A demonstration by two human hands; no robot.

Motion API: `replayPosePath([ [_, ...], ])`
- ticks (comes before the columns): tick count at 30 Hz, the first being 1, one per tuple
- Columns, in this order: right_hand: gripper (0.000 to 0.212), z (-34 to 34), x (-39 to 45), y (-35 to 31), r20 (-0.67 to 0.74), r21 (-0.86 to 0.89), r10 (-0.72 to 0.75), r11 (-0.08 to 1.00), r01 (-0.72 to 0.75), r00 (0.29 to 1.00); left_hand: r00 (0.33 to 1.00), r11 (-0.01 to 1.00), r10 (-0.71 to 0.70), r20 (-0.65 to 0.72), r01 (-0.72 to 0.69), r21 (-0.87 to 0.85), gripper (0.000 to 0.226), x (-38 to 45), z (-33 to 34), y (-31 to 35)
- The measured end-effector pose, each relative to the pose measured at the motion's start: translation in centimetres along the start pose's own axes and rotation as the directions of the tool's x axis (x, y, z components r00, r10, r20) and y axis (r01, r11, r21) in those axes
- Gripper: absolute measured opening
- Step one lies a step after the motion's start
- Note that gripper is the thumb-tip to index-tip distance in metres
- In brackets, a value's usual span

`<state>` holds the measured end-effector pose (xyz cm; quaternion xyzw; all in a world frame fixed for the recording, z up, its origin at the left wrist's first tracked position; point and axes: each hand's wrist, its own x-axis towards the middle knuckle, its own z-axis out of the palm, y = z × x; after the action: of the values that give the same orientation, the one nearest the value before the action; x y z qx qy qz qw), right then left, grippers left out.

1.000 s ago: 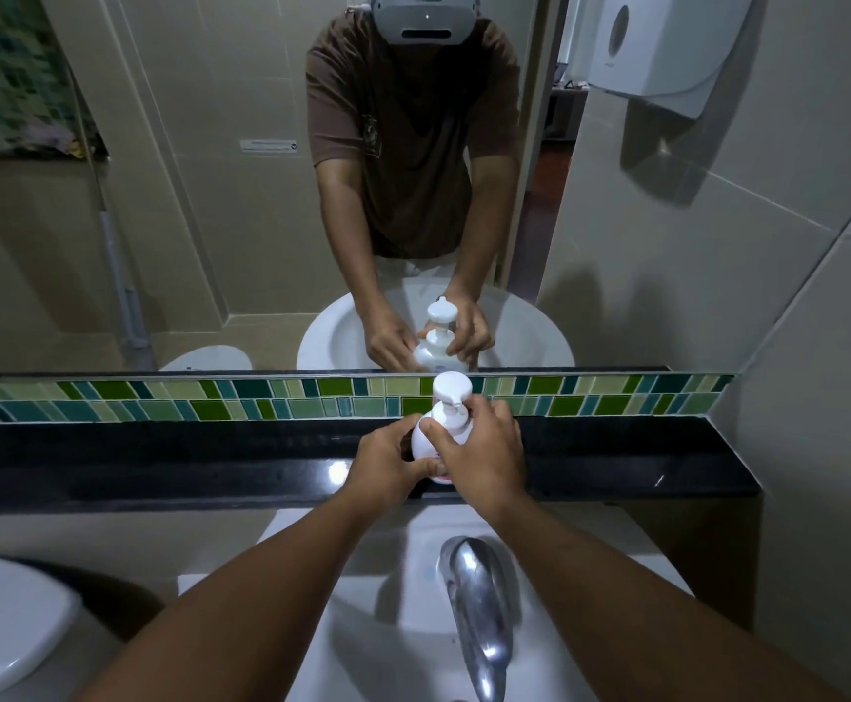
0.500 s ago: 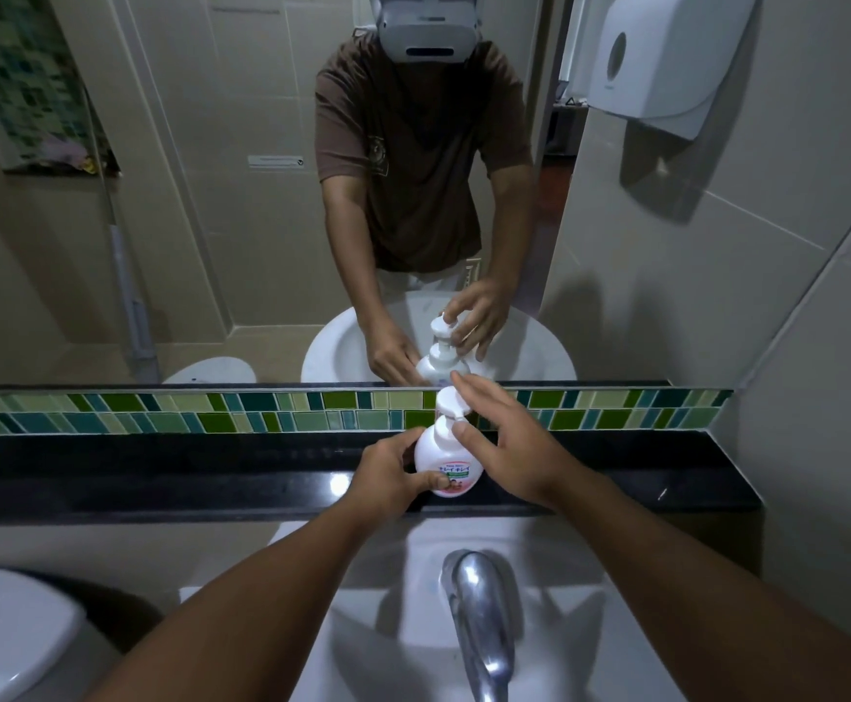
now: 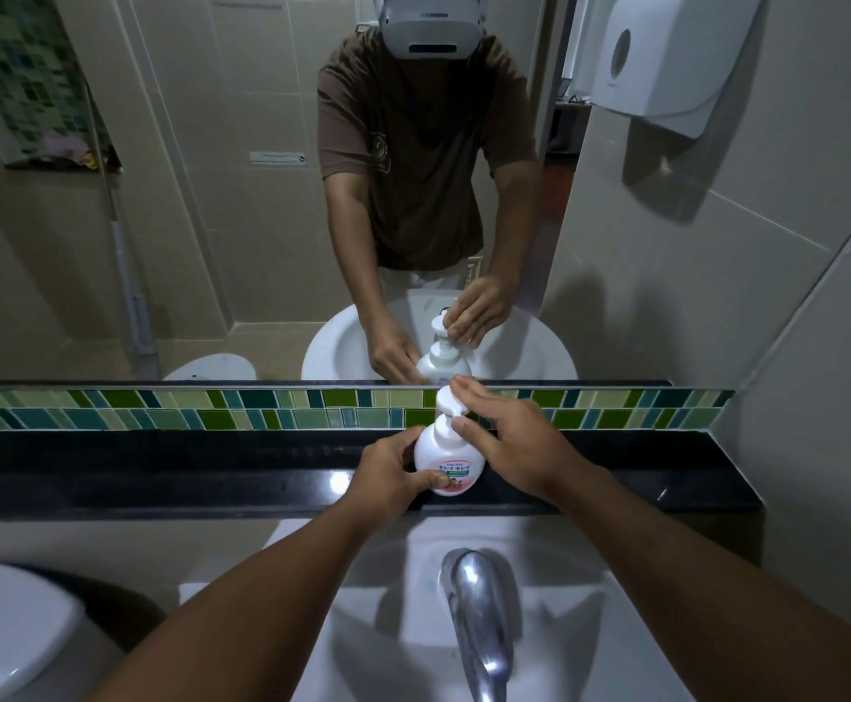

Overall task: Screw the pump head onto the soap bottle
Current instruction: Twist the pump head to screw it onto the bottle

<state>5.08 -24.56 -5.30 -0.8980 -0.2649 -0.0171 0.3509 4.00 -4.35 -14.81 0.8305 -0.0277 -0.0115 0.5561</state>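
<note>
Soap bottle [image 3: 441, 445] stands upright, left hand [image 3: 388, 479] gripping it, right hand [image 3: 514, 448] pinching pump head [image 3: 448, 401].

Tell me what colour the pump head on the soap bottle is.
The pump head is white, clearest in the head view.

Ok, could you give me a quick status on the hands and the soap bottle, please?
Left hand grips soap bottle, upright on black ledge. Right hand pinches pump head, seated on the neck. Nothing blocking.

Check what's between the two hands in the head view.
The soap bottle, upright on the black ledge: left hand grips its body, right hand pinches the pump head. Shown in head view.
</note>
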Motion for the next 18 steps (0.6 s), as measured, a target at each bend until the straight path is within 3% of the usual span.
replayPosePath([
  [18, 0.055, -0.34, -0.08, 0.37, 0.029, 0.012, -0.031, 0.999, 0.031, 0.999, 1.000, 0.999, -0.013, 0.021, 0.012, 0.038, 0.063, -0.15, -0.22, 0.38],
])
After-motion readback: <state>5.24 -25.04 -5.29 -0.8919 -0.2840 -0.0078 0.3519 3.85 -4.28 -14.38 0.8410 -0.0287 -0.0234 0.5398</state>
